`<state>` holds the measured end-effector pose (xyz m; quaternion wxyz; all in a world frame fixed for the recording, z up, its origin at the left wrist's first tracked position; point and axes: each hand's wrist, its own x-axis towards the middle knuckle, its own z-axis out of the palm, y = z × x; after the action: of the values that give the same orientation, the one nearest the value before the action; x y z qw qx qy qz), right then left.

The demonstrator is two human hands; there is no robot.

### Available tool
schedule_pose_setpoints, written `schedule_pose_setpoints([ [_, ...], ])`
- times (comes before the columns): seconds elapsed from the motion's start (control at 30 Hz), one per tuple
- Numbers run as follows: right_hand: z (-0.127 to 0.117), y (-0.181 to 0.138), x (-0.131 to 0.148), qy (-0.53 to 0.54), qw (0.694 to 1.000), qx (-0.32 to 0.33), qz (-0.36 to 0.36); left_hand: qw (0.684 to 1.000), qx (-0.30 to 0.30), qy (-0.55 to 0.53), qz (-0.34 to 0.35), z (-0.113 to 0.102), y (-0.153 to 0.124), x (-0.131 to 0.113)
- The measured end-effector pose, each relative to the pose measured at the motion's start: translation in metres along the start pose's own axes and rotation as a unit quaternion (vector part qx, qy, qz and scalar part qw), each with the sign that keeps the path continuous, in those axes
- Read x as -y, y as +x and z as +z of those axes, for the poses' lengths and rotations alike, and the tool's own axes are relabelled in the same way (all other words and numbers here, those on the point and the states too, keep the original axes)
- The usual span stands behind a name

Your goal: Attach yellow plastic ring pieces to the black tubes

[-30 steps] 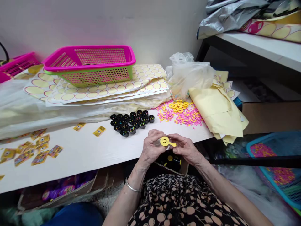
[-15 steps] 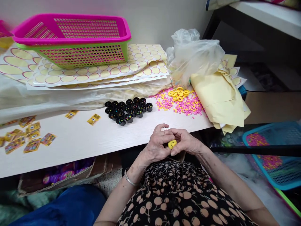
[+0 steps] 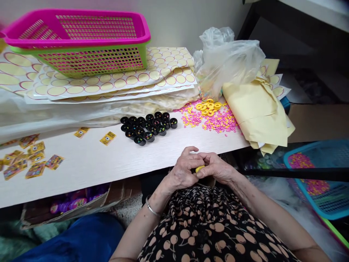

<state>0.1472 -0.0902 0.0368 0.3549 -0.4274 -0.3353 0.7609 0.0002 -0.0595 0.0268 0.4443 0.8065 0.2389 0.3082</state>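
Close to my body, at the table's front edge, my left hand (image 3: 185,169) and my right hand (image 3: 219,168) meet around a small round yellow smiley piece (image 3: 200,169). Fingers of both hands are curled around it, and they cover most of its face. The right thumb presses along its lower side. Beyond my hands, several small black cups (image 3: 149,137) with colourful bits inside stand grouped on the table. To their right, yellow rings (image 3: 209,107) lie in a heap on loose pink and yellow beads (image 3: 220,122).
Yellow printed cards (image 3: 108,138) lie at left. A pink and green basket (image 3: 92,60) stands on sheets of round stickers (image 3: 120,84). Behind the beads are a plastic bag (image 3: 231,62) and folded yellow paper (image 3: 256,112). A blue basket (image 3: 313,209) sits low at right.
The yellow smiley piece has turned between my fingers, so its face shows less now. Both hands have stayed in almost the same place. The view has shifted slightly.
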Motion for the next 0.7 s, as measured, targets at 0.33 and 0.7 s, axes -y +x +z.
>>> schedule_pose_setpoints([
  [0.33,0.001,0.003,-0.015,-0.038,0.996,-0.064,-0.053,0.999,-0.035,-0.015,0.031,0.006,-0.002,0.009],
  [0.7,0.002,-0.003,-0.013,0.012,0.999,-0.008,-0.048,0.998,-0.054,-0.041,0.017,0.006,-0.003,0.002],
])
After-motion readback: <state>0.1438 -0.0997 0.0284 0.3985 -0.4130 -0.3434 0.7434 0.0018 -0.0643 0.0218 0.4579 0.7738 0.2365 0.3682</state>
